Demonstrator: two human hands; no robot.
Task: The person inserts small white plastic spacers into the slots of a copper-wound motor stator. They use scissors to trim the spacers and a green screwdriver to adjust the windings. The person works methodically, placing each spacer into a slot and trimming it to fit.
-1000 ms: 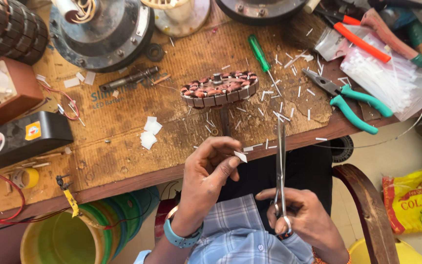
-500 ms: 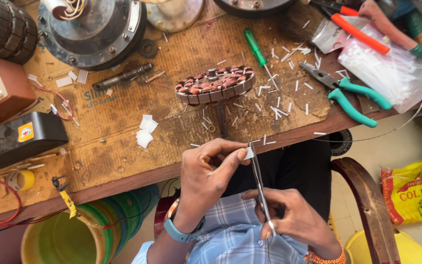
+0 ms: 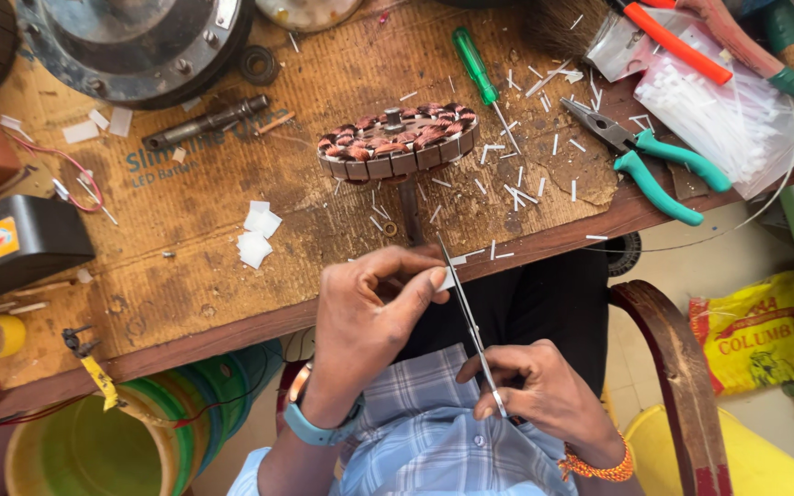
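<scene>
My left hand (image 3: pixel 374 308) pinches a small white paper piece (image 3: pixel 449 277) just below the bench's front edge. My right hand (image 3: pixel 539 390) grips the handles of thin steel scissors (image 3: pixel 464 298), whose blades point up and left and meet the paper piece at my left fingertips. Above them on the bench lies a round motor stator with copper windings (image 3: pixel 399 140). Small white cut slips (image 3: pixel 256 234) lie in a little heap left of my left hand.
Green-handled pliers (image 3: pixel 659 165), a green screwdriver (image 3: pixel 475 64), a bag of white strips (image 3: pixel 719 106) and scattered white slivers lie at the right of the wooden bench (image 3: pixel 186 294). A large metal motor housing (image 3: pixel 135 41), a steel shaft (image 3: pixel 204 121) and a black box (image 3: pixel 16 243) sit at the left. Green buckets (image 3: pixel 130 441) stand below.
The scissors have swung from upright at the right to a slant, with the blades now at the paper piece in my left fingers. The view has moved closer to the bench.
</scene>
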